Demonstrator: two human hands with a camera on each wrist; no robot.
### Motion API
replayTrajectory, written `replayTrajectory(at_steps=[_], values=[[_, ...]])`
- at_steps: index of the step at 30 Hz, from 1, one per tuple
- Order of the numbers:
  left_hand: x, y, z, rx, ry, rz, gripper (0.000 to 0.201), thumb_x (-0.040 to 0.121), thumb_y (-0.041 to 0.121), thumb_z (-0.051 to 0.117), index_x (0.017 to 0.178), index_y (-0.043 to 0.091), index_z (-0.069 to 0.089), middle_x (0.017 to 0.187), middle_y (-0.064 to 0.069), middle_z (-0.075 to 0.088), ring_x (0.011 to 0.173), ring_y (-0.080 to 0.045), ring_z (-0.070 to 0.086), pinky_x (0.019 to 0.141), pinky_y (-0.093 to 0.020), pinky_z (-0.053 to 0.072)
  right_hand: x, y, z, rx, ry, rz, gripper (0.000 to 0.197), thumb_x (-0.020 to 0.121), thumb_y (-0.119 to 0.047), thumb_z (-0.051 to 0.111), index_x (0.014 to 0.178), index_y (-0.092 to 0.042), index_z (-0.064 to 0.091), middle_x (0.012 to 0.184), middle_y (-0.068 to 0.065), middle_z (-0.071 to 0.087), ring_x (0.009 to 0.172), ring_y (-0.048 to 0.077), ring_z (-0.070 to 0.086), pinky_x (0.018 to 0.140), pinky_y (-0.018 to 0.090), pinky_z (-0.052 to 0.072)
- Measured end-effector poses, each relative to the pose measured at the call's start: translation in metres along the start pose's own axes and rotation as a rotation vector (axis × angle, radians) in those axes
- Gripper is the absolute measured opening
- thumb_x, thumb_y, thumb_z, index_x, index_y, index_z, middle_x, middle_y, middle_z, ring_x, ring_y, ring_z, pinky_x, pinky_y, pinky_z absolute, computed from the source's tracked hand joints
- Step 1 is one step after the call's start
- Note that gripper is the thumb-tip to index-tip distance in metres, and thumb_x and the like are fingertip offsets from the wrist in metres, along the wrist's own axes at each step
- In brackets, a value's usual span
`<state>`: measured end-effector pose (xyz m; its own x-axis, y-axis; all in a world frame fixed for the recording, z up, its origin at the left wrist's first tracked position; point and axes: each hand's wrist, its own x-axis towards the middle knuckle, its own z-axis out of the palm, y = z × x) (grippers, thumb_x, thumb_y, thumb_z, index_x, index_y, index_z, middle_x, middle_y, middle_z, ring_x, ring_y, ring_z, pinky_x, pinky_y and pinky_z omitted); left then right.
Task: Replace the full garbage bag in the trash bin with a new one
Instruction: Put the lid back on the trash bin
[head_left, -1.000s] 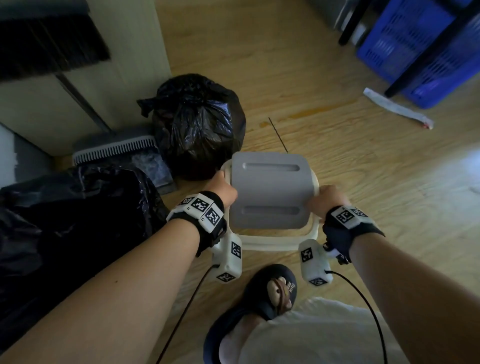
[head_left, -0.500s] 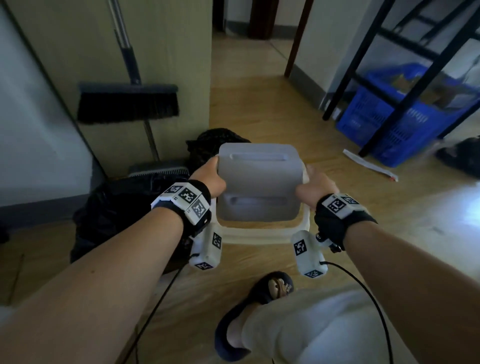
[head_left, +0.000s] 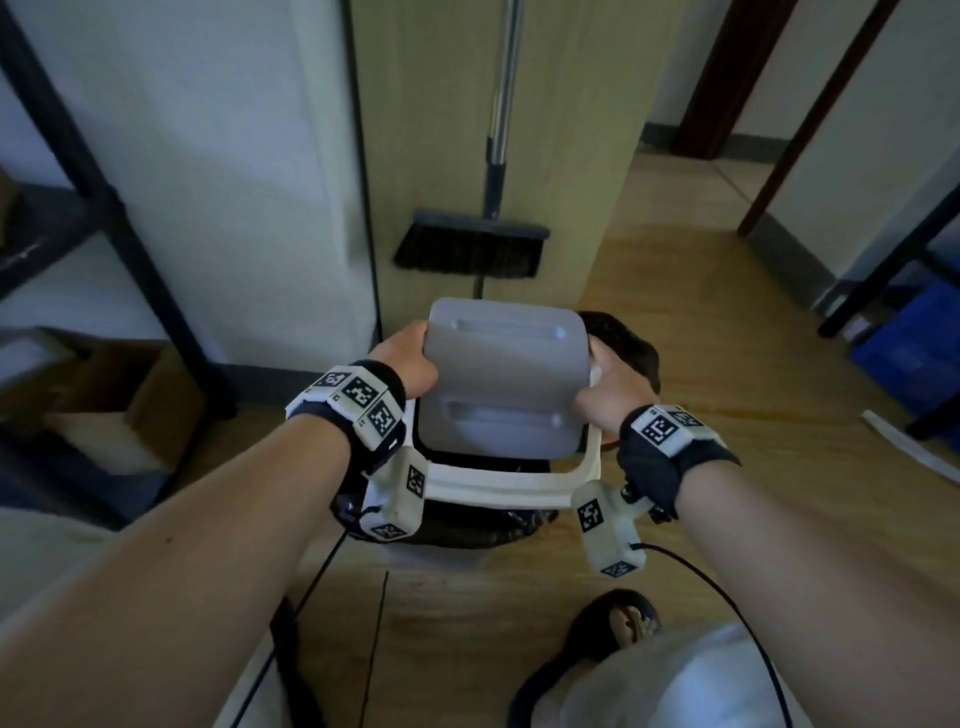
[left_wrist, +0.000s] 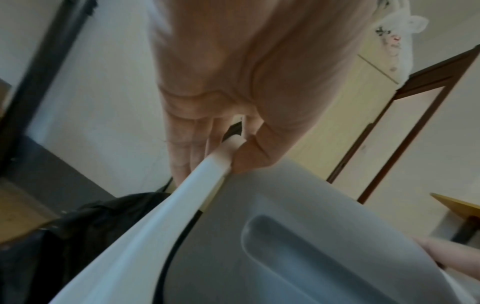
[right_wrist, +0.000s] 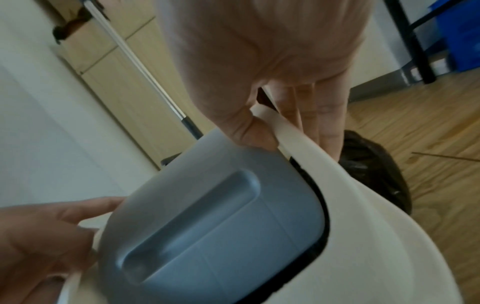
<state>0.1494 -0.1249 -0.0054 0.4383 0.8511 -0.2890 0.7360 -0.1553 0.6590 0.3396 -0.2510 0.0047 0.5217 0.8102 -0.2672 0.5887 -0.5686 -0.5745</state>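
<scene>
Both hands, left hand (head_left: 408, 358) and right hand (head_left: 615, 382), grip the bin lid (head_left: 504, 379).

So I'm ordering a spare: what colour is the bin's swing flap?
Grey, set in a white lid frame; the swing flap shows best in the head view.
</scene>
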Motion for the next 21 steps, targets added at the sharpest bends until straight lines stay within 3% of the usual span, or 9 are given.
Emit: replayTrajectory(at_steps=[4, 7, 10, 15, 18, 21], values=[[-0.009, -0.023, -0.014, 0.002, 0.009, -0.073, 0.057, 0.081, -0.003, 0.049, 0.136, 0.012, 0.041, 0.125, -0.011, 0.055, 0.117, -0.033, 0.052, 0.095, -0.037, 0.045, 0.016, -0.012, 0.027, -0.026, -0.051, -0.013, 0.078, 0.08, -0.018, 0.055, 0.143, -0.047, 0.022, 0.11, 0.001, 0.057, 0.093, 0.028, 0.058, 0.075, 0.029, 0.046], [-0.008, -0.037, -0.014, 0.02, -0.005, -0.085, 0.051, 0.084, -0.001, 0.048, 0.134, 0.01, 0.044, 0.126, -0.015, 0.055, 0.117, -0.032, 0.051, 0.089, -0.031, 0.042, 0.021, -0.015, 0.04, -0.049, -0.088, 0.004, 0.073, 0.08, -0.015, 0.052, 0.143, -0.041, 0.026, 0.105, 0.003, 0.054, 0.089, 0.027, 0.055, 0.078, 0.031, 0.048], [-0.007, -0.046, -0.011, 0.038, 0.0, -0.106, 0.049, 0.086, 0.004, 0.048, 0.134, 0.012, 0.044, 0.126, -0.016, 0.056, 0.115, -0.033, 0.052, 0.09, -0.032, 0.042, 0.024, -0.014, 0.05, -0.074, -0.117, 0.021, 0.072, 0.078, -0.015, 0.052, 0.141, -0.039, 0.028, 0.113, 0.006, 0.059, 0.093, 0.029, 0.058, 0.08, 0.033, 0.051], [-0.007, -0.05, -0.009, 0.018, 0.014, -0.121, 0.05, 0.085, 0.004, 0.049, 0.133, 0.013, 0.046, 0.123, -0.016, 0.058, 0.113, -0.034, 0.053, 0.092, -0.035, 0.044, 0.028, -0.014, 0.055, -0.098, -0.155, 0.046, 0.074, 0.075, -0.017, 0.059, 0.14, -0.038, 0.031, 0.101, 0.001, 0.056, 0.088, 0.024, 0.055, 0.074, 0.029, 0.046], [-0.005, -0.052, -0.012, 0.026, 0.016, -0.127, 0.049, 0.083, 0.006, 0.049, 0.131, 0.016, 0.048, 0.119, -0.014, 0.059, 0.109, -0.033, 0.055, 0.088, -0.034, 0.045, 0.026, -0.017, 0.052, -0.093, -0.182, 0.045, 0.075, 0.074, -0.017, 0.063, 0.14, -0.036, 0.032, 0.111, 0.003, 0.06, 0.096, 0.026, 0.061, 0.083, 0.037, 0.055], [-0.006, -0.054, -0.015, 0.035, 0.034, -0.139, 0.051, 0.08, 0.007, 0.05, 0.129, 0.02, 0.05, 0.115, -0.011, 0.061, 0.105, -0.031, 0.057, 0.089, -0.035, 0.049, 0.023, -0.023, 0.05, -0.09, -0.194, 0.043, 0.073, 0.071, -0.018, 0.063, 0.136, -0.036, 0.036, 0.105, 0.001, 0.059, 0.092, 0.025, 0.064, 0.079, 0.044, 0.059]])
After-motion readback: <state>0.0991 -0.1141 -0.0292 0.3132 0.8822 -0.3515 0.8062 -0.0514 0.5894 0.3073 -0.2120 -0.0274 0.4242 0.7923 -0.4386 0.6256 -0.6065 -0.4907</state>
